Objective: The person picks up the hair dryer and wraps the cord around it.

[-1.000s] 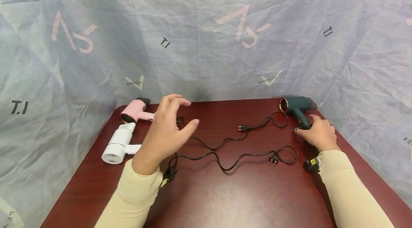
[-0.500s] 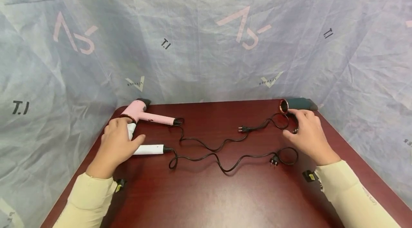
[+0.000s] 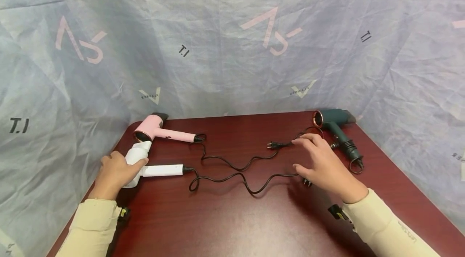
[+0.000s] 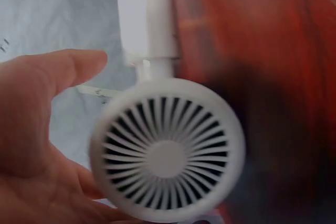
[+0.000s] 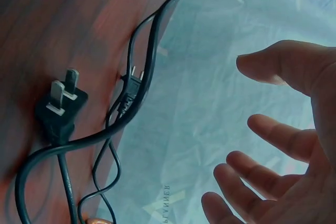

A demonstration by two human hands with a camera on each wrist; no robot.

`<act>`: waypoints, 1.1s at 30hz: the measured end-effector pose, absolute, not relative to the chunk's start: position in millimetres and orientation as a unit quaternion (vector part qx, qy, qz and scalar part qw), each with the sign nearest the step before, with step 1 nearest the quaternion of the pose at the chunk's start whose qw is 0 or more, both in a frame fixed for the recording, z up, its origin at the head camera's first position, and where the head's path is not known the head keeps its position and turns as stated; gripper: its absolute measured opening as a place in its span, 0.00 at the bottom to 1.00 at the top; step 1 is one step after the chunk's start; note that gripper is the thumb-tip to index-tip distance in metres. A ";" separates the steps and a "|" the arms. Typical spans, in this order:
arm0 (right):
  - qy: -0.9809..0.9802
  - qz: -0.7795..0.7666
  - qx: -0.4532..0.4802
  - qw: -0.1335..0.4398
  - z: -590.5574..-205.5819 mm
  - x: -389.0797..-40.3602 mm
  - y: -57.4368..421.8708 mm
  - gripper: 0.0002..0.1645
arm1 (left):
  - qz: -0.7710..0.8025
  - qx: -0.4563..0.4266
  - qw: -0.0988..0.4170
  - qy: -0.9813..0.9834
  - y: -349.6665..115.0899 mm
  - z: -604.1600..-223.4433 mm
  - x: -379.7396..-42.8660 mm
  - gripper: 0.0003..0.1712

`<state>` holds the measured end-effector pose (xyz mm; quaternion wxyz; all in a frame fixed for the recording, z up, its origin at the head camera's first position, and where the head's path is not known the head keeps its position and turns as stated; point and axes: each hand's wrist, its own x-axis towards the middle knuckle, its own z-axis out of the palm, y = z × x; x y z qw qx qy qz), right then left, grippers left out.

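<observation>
A white hair dryer lies at the left of the table, its handle pointing right. My left hand is around its barrel from the left; in the left wrist view the thumb stands apart from the handle, while the fingers are partly hidden beside the round grille. My right hand hovers over the right of the table with fingers spread and nothing in it. Below it is the white dryer's plug, mostly covered by the hand in the head view.
A pink hair dryer lies just behind the white one. At the back right is a dark green hair dryer with its cord bundled at the handle. Black cords run across the table, and a second plug lies near the middle. Grey printed sheeting surrounds the table.
My left hand has moved left and down onto the white hair dryer. The right hand has left the green hair dryer's handle and moved left, over the cords.
</observation>
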<state>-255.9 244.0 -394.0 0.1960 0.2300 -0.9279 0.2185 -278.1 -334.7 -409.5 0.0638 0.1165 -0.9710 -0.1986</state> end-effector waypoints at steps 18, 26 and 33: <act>-0.931 0.226 0.234 0.165 -398.7 -253.6 236.0 0.28 | -0.230 0.094 0.011 -0.969 -352.3 -417.3 -286.9 0.40; -0.924 0.227 0.245 0.186 -389.7 -253.3 231.6 0.25 | -0.299 0.090 0.063 -0.948 -336.9 -389.4 -275.3 0.44; -0.907 0.234 0.268 0.224 -371.9 -257.1 220.1 0.25 | -0.422 0.048 0.152 -0.892 -298.7 -341.1 -256.8 0.41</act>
